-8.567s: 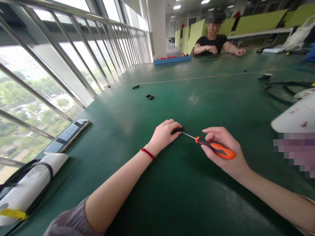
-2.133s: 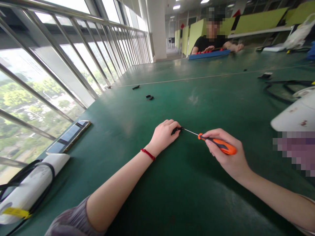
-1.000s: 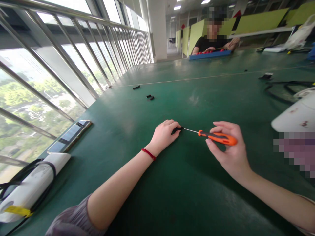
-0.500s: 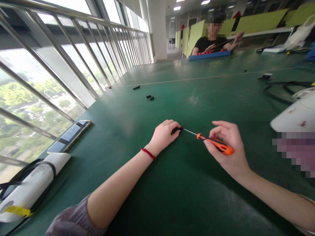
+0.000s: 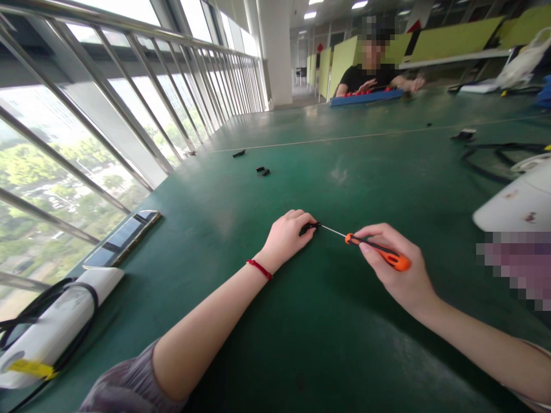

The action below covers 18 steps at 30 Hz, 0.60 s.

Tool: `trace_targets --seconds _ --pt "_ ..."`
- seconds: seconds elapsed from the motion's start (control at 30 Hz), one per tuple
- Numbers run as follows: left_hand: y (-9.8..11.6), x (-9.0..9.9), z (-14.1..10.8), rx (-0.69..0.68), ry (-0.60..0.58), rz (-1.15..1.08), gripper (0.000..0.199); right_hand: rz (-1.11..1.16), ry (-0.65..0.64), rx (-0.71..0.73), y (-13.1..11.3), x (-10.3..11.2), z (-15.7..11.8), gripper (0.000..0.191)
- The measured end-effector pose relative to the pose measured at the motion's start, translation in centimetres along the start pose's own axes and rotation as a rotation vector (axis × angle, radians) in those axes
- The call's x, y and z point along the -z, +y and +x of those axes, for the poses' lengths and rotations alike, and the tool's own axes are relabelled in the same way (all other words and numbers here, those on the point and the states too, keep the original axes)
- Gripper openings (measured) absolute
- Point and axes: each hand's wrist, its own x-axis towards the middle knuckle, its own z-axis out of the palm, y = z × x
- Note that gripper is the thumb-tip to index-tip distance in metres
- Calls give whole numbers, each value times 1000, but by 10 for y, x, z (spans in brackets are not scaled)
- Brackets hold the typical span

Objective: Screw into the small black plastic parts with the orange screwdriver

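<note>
My left hand (image 5: 289, 231) rests on the green table and pinches a small black part (image 5: 309, 227) between thumb and fingers; much of that part is hidden. My right hand (image 5: 398, 264) is closed around an orange and black screwdriver (image 5: 379, 251), its thumb and fingers near the front of the handle. The thin metal shaft slants left and down to the black part, with its tip meeting or almost meeting the end beside my left fingertips. A red cord bracelet (image 5: 259, 269) circles my left wrist.
Several small black pieces (image 5: 262, 171) lie farther up the table (image 5: 301, 149). At left are a phone-like slab (image 5: 123, 238) and a white device (image 5: 60, 327) with black cable. Another white device (image 5: 516, 198) stands right. Across the table a person (image 5: 372, 74) sits behind a blue tray (image 5: 365, 98).
My right fingers, lifted and spread before, have closed onto the front of the screwdriver handle. My left hand has stayed still. The person opposite has lowered a raised hand to the table.
</note>
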Motion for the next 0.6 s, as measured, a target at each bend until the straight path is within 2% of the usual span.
trace_targets --seconds 0.03,0.23,0.37,0.6 --pt "0 0 0 2 3 3 14 4 -15 -19 -1 0 -1 8" --pt "-3 -2 0 67 72 -19 17 50 31 -54 -2 -1 0 10" --pt "-5 -2 1 145 96 -61 19 71 -1 -106 0 -2 1 11" --pt "-5 -1 1 169 92 -75 13 77 -81 -119 0 -2 1 12"
